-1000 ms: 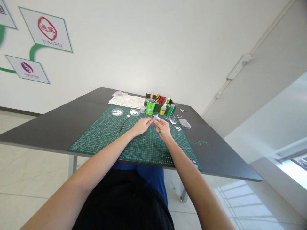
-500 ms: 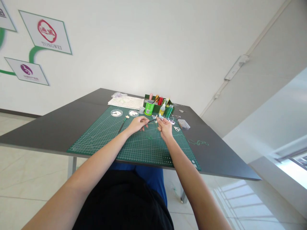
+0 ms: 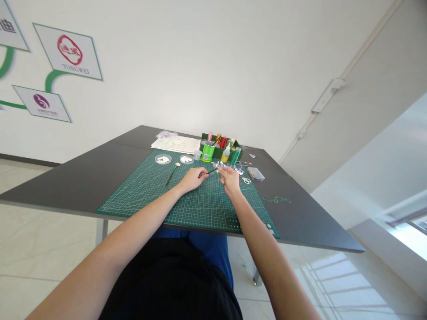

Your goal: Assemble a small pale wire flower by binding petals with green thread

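My left hand [image 3: 192,179] is closed around the near end of a thin dark stick [image 3: 212,170] above the cutting mat. At the stick's far end, the fingers of my right hand [image 3: 230,178] are pinched together on it. A fine pale thread seems to hang below the right fingertips, too small to make out clearly. On the green gridded cutting mat [image 3: 140,191], left of my hands, lies a similar dark stick [image 3: 170,177] with green wrapping and a small whitish flower [image 3: 178,164] at its tip.
Two shallow dishes [image 3: 163,159] of small white pieces sit behind my hands. A green can [image 3: 207,152], a glue bottle [image 3: 225,154] and a box of thread spools [image 3: 223,141] stand at the back. Scissors [image 3: 246,180], a clear case [image 3: 255,174] and green thread [image 3: 276,199] lie rightward.
My left fingers, more spread before, have closed in around the stick, and the hand sits slightly lower. The right hand barely moves. The camera view has shifted a little.
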`<state>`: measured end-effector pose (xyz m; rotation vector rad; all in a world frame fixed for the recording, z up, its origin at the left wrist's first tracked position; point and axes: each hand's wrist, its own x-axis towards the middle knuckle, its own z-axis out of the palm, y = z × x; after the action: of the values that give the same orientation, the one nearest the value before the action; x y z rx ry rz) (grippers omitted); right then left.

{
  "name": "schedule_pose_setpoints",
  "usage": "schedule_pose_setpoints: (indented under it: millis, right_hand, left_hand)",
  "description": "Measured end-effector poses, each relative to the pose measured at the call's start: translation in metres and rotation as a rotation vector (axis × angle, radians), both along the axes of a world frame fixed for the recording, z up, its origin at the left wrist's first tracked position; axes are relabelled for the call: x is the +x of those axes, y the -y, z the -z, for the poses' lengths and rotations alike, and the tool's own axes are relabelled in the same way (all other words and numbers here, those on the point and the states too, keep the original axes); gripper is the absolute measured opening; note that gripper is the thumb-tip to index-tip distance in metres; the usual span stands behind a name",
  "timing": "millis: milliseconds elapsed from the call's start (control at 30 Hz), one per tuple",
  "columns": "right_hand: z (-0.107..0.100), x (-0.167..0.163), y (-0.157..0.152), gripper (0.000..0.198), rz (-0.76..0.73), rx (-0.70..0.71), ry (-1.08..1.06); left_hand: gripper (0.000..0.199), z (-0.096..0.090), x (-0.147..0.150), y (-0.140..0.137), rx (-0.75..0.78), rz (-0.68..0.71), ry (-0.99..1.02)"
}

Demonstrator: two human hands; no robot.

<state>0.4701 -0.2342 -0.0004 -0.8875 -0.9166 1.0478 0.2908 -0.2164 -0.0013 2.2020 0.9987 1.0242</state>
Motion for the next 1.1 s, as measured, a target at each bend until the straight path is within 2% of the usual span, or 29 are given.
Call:
schedule_pose_setpoints:
  millis: [133,267,433,567,933,1100]
  right_hand:
    - [-0.0002,0.0008,-0.0006,0.041,0.028,-0.014,-0.016]
    - [-0.0017,0.0027,0.0002,0.040,-0.003,-0.012,-0.008]
    - [-0.0050,0.0032,0.0043,0.037,-0.114,0.009,0.016]
    - [-0.0072,0.0011,0.0072,0.038,-0.152,0.024,0.036]
    - [-0.0050,-0.0016,0.0071,0.037,-0.176,0.029,0.057]
    - [-0.0048,-0.0015,0.0070,0.041,-0.191,0.045,0.035]
  left_hand:
    - [0.015,-0.0005,-0.0001,0.0030,-0.002,-0.010,-0.022]
    - [0.017,0.0020,0.0004,0.0016,-0.051,0.004,0.041]
    - [0.026,0.0069,0.0014,-0.0042,-0.222,0.148,0.196]
    - [0.032,0.0079,0.0028,-0.0050,-0.262,0.246,0.263]
    - [0.027,0.0055,0.0038,-0.0002,-0.254,0.215,0.336]
    - [0.029,0.0069,0.0040,-0.0041,-0.305,0.245,0.349]
